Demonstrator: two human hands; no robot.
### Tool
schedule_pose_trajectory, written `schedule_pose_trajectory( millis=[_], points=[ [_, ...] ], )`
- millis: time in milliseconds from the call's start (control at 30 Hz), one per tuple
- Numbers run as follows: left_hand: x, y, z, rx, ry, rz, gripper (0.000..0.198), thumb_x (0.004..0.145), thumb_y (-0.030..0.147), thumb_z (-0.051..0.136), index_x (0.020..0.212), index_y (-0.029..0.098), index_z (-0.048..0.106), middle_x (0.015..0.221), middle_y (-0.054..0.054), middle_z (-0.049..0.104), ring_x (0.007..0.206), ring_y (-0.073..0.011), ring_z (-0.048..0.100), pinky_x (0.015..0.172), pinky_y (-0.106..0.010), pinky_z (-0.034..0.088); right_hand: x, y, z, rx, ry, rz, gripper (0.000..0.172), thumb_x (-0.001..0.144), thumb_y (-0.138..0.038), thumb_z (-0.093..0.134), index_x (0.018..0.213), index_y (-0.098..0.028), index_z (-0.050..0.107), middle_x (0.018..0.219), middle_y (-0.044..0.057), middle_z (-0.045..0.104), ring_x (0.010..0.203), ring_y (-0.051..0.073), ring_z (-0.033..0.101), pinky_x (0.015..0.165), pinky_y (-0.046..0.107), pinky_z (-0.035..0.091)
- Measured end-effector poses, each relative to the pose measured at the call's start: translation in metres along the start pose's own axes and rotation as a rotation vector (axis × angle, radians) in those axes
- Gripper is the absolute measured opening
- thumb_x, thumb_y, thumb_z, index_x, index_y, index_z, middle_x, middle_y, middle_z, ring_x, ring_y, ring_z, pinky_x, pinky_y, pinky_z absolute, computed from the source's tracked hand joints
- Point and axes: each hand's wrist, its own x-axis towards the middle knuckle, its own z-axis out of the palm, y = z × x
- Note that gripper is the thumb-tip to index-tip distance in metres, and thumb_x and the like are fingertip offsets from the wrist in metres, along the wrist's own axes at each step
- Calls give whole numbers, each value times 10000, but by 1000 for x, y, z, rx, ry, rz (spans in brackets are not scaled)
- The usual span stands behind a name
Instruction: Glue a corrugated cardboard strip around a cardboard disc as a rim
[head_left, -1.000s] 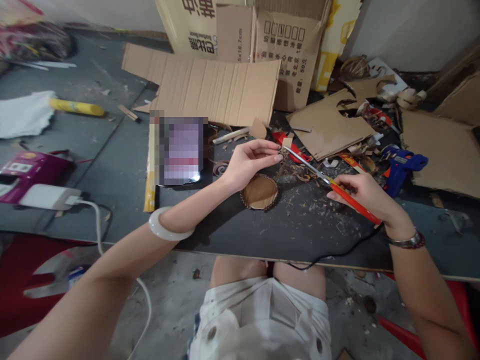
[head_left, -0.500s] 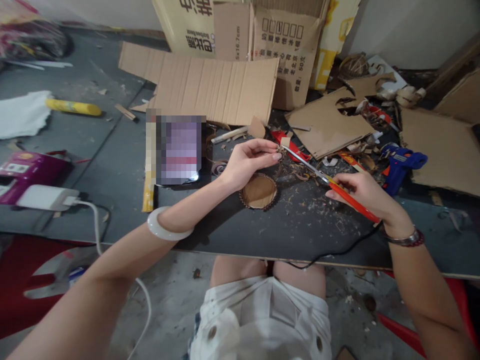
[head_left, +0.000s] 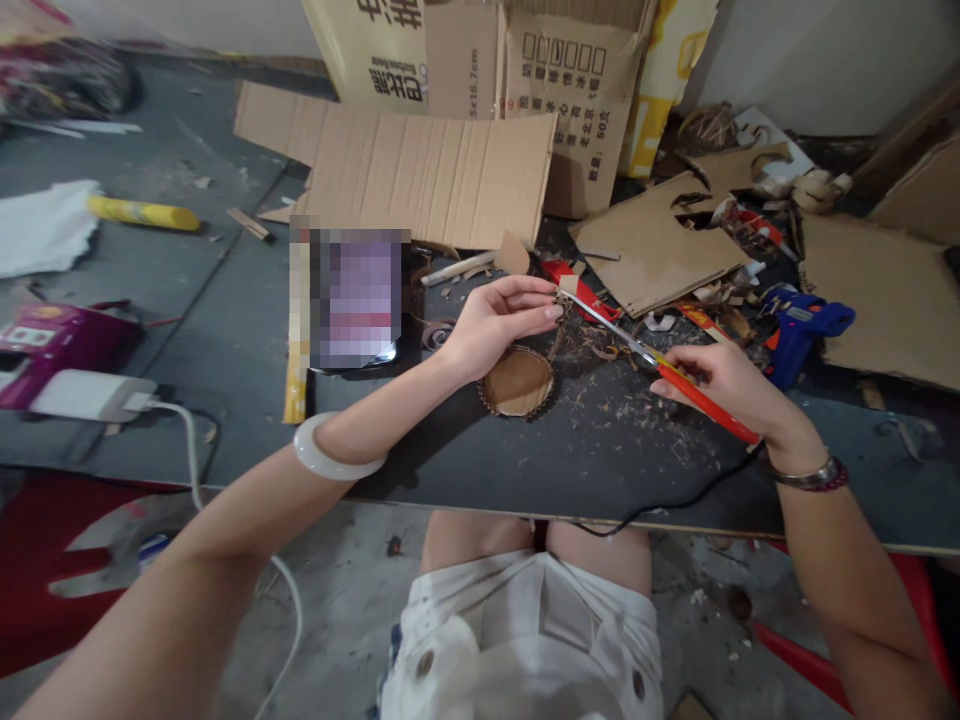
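Note:
My left hand (head_left: 495, 325) has its thumb and fingers pinched on a thin strip of corrugated cardboard (head_left: 559, 318), mostly hidden by the fingertips. From the right, my right hand (head_left: 724, 385) grips scissors (head_left: 694, 395) with red and yellow handles. Their silver blades reach to the left fingertips and look nearly closed. Beside the tips is a small tan cardboard piece (head_left: 569, 285); I cannot tell if the blades touch it. Just below my left hand, a round cardboard disc (head_left: 517, 385) with a ridged rim lies on the dark table (head_left: 450, 450).
A phone (head_left: 364, 300), blurred out, stands left of my left hand. Cardboard sheets (head_left: 427, 180) and a carton (head_left: 577, 110) are at the back. A blue glue gun (head_left: 806, 320) lies right among scraps. Farther left are a yellow tube (head_left: 142, 213) and a white charger (head_left: 94, 396).
The view has shifted very slightly. Both hands and the scissors keep almost the same place, and a bit more of the strip shows below the left fingertips.

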Motion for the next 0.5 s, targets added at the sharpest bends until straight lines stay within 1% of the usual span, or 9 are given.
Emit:
schedule_pose_trajectory(
  millis=[233,367,500],
  points=[
    [-2,2,2,-47,-16,-2,370,598,179,841,912,155,647,813,0,692,732,-92,678,713,-205,587,0,1,-1,-25,-6,-5,366,731,-552,682,760,-192,621,622,-23,527,565,107,427,502,237,319],
    [-2,2,4,-41,-16,-7,388,607,181,836,925,166,615,826,3,692,740,-99,684,712,-214,588,0,3,-1,-64,-10,-25,350,757,-540,661,761,-197,591,624,-25,514,560,110,426,497,244,314],
    [-5,2,8,-80,-5,12,398,585,199,852,875,173,580,795,18,689,716,-92,679,706,-215,583,-4,0,1,-110,-9,-79,304,788,-490,645,775,-203,541,622,-31,504,550,112,437,505,244,329]
  ],
)
